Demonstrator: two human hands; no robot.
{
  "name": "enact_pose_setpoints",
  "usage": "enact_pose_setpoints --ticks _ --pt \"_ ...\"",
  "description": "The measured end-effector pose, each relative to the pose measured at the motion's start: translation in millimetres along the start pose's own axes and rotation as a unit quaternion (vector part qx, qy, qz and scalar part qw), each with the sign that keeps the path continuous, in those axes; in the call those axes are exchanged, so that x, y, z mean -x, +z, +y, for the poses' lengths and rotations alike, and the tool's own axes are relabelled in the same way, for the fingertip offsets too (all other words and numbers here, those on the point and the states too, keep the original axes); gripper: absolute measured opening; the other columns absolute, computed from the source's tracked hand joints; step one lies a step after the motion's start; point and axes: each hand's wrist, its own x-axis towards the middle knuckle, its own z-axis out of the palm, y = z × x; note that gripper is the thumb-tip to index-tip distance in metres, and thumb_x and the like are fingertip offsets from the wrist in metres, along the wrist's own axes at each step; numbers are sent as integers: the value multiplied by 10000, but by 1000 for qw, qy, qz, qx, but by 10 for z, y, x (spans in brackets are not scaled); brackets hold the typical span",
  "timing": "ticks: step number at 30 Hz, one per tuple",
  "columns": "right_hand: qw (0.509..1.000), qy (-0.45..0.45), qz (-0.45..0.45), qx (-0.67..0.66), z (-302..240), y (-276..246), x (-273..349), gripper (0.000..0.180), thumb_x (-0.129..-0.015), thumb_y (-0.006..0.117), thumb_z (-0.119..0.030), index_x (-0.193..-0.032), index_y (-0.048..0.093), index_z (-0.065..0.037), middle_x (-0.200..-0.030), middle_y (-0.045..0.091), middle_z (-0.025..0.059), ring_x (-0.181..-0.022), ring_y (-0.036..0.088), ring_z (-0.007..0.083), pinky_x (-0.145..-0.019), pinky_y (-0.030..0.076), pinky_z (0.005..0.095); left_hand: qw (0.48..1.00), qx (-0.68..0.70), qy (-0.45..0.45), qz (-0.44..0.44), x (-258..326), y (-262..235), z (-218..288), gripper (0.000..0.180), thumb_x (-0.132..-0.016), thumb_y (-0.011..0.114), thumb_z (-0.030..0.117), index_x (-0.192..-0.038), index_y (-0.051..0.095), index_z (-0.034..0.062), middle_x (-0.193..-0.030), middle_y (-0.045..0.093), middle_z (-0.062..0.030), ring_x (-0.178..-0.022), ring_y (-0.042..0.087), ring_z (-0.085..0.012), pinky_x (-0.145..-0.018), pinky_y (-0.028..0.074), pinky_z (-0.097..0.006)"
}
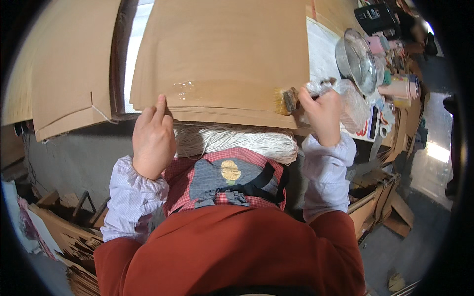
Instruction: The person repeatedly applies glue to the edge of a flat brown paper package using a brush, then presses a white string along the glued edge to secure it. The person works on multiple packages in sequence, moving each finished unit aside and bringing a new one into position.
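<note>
A stack of brown cardboard sheets [232,54] lies in front of me, with a wet, glossy patch near its lower left part. My left hand [154,140] rests at the stack's near left edge, its index finger stretched onto the top sheet and the other fingers partly bent. In my right hand [323,111] is a brush [282,101] with yellowish bristles, its handle wrapped in clear plastic. The bristles touch or hover just over the right side of the top sheet; I cannot tell which. A bundle of white string [237,142] lies below the near edge.
More cardboard [71,74] is stacked at the left. To the right stand a metal bowl [356,61] and a pink container [399,89], with red-handled scissors [364,129] and a dark phone-like object [374,115] nearby. Cardboard pieces [380,197] lie low on the right.
</note>
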Motion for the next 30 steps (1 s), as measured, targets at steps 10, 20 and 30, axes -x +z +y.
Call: enact_pose_setpoints --ticks 10,20,30 --pt "814 45 146 -560 770 -734 319 197 -907 644 -146 -1070 698 -49 -893 649 17 -819 582 91 -715 461 257 994 105 -12 39 68 -93 57 57 -826 574 -9 -796 557 -55 -1214 595 -225 -1101 549 -375 -885 454 -398" --pt "960 -169 48 -219 386 73 933 341 -846 606 -50 -1183 626 0 -1188 637 163 -1088 609 312 -914 488 406 776 620 68 -92 56 -930 242 103 -813 667 36 -754 647 -45 -617 608 -127 -501 569 -216 -459 408 -306" --pt "932 -22 -111 -345 619 -192 735 167 -897 622 -40 -1022 723 5 -843 643 63 -766 565 107 -689 449 232 964 256 -61 37 -187 -1039 -207 55 -853 641 -46 -905 653 -32 -677 564 -85 -607 545 -144 -566 426 -259"
